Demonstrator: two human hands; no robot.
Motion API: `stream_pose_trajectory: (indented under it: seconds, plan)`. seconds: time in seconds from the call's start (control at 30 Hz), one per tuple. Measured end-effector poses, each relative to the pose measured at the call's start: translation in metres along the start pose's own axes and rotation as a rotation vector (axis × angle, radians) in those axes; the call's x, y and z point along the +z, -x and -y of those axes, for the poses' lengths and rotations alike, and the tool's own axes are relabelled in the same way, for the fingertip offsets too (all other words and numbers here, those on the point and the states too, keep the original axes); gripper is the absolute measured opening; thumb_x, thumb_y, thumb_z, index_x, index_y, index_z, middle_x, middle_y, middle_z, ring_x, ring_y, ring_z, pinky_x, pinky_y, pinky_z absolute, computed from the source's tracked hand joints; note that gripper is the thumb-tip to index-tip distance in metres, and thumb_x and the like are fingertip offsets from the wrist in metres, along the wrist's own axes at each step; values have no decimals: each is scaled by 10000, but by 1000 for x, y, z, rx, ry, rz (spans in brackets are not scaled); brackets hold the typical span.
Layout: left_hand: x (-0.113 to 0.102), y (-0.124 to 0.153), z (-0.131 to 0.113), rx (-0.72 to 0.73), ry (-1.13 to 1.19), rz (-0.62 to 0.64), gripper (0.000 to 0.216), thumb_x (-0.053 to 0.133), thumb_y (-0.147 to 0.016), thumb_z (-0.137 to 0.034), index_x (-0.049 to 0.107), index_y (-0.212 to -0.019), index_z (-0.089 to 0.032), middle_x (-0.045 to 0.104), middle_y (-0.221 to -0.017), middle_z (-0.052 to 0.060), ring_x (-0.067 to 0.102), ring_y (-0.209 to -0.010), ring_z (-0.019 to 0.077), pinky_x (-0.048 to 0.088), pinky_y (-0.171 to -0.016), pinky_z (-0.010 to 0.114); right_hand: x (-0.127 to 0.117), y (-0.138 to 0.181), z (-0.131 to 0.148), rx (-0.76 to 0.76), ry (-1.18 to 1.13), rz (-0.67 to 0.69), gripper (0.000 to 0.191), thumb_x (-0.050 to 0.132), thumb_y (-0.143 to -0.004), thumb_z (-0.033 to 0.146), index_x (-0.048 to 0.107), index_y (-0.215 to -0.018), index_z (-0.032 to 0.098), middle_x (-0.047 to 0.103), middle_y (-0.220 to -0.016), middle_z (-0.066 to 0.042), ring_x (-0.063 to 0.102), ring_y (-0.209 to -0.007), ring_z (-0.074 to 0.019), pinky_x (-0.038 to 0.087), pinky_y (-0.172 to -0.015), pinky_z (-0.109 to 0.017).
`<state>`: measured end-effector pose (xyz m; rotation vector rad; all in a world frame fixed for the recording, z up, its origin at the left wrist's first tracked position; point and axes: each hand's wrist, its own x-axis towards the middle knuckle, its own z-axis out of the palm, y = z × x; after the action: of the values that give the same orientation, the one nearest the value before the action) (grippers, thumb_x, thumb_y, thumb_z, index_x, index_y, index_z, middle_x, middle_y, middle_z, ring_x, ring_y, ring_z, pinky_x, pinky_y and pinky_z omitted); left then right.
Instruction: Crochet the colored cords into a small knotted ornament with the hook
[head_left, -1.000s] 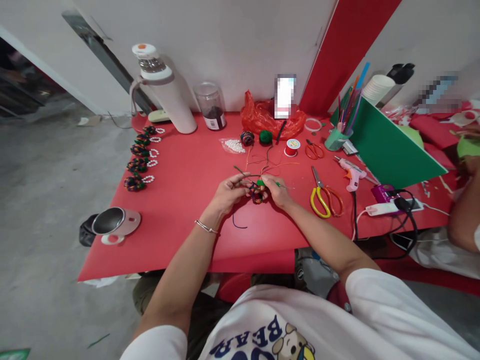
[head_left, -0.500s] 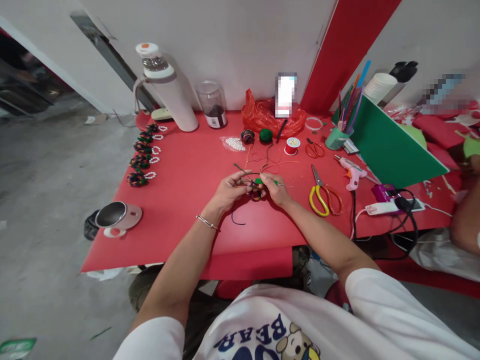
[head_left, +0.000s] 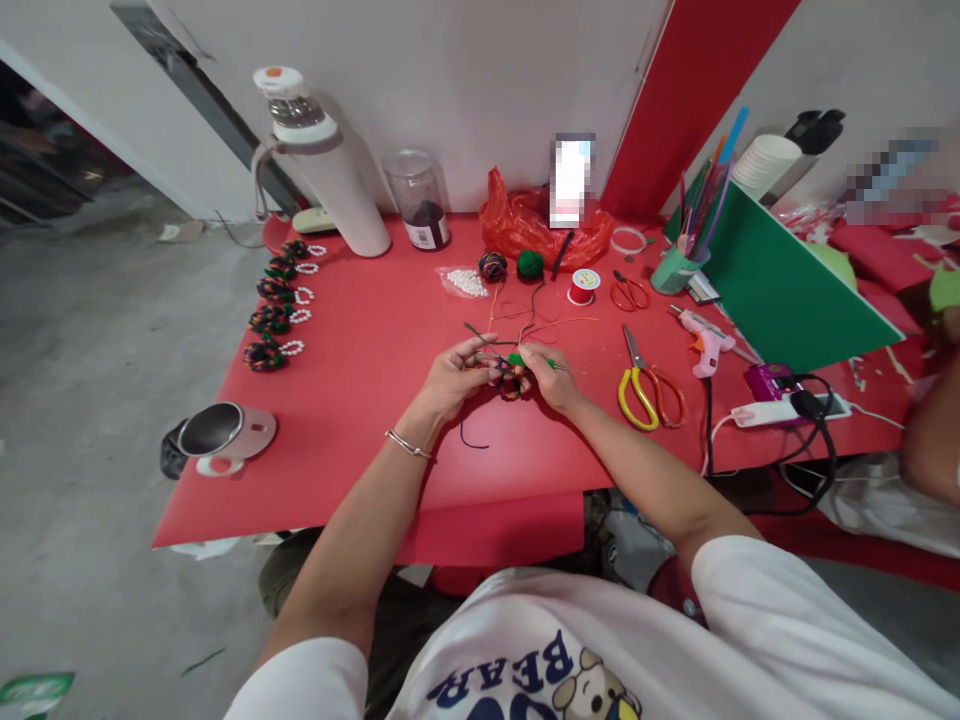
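Note:
My left hand (head_left: pixel 452 380) pinches a small dark multicoloured crochet piece (head_left: pixel 511 386) above the red table. My right hand (head_left: pixel 553 380) is closed around a green-handled crochet hook (head_left: pixel 516 360), whose thin metal end shows past the hand on the right. The hook's working tip is hidden among the fingers. Loose yarn strands run from the piece toward a multicoloured yarn ball (head_left: pixel 493 266) and a green yarn ball (head_left: pixel 530 265). One dark yarn tail (head_left: pixel 472 445) hangs below my left hand.
Finished multicoloured pieces with bead loops (head_left: pixel 266 352) line the left edge, near a pink mug (head_left: pixel 247 435). A bag of white beads (head_left: pixel 465 283), red thread spool (head_left: pixel 583 287), yellow-and-orange-handled scissors (head_left: pixel 637 395), pink glue gun (head_left: pixel 709 345) and power strip (head_left: pixel 757 415) lie around.
The view has shifted slightly, so the items on the left sit a little farther left. My hands keep nearly the same hold on the crochet piece and hook.

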<state>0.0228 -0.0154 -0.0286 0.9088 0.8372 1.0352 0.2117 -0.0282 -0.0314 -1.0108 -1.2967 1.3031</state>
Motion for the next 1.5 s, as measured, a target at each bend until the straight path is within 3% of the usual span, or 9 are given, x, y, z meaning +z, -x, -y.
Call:
stream_pose_trajectory:
  seconds: [0.6, 0.83, 1.0, 1.13, 1.3, 1.5]
  plan:
    - [1, 3, -6, -45, 52, -38, 550, 901, -642, -104, 780, -1174, -172, 763, -875, 29, 693, -743, 134, 538, -752, 293, -1, 1, 0, 31, 26, -27, 586, 605, -908, 756, 643, -709, 206, 588, -567, 17, 515, -484, -113, 440, -497, -265]
    - [3, 5, -6, -33, 79, -50, 497, 923, -701, -191, 771, -1174, -170, 768, -918, 46, 713, -782, 151, 560, -800, 324, -1, 3, -1, 27, 6, -11, 559, 619, -910, 745, 658, -728, 219, 554, -534, 29, 526, -496, -127, 448, -490, -262]
    - [1, 5, -8, -87, 138, -18, 458, 918, -755, -312, 766, -1154, -147, 791, -931, 88, 737, -801, 183, 571, -833, 358, 0, 2, 1, 45, 14, -47, 607, 623, -860, 807, 655, -731, 215, 605, -575, 18, 529, -489, -119, 455, -480, -260]
    - [-2, 5, -6, -50, 110, 24, 522, 951, -685, -227, 764, -1166, -153, 794, -928, 74, 749, -830, 185, 571, -863, 361, 1, 2, 6, 48, -2, -47, 638, 660, -802, 837, 651, -726, 204, 653, -636, 2, 538, -483, -109, 465, -477, -263]
    - [-4, 5, -3, -2, 76, -35, 524, 950, -633, -180, 780, -1128, -161, 784, -867, 53, 724, -763, 163, 571, -791, 336, 3, 3, 12, 15, 88, -22, 583, 700, -827, 768, 647, -689, 205, 601, -572, 18, 533, -501, -111, 457, -497, -256]
    - [-2, 4, -1, 95, -75, -139, 517, 894, -681, -175, 784, -1186, -162, 765, -843, 38, 652, -672, 125, 512, -680, 290, 6, 5, 14, -5, 145, -44, 557, 683, -864, 739, 628, -685, 215, 592, -570, 13, 541, -511, -123, 475, -497, -266]
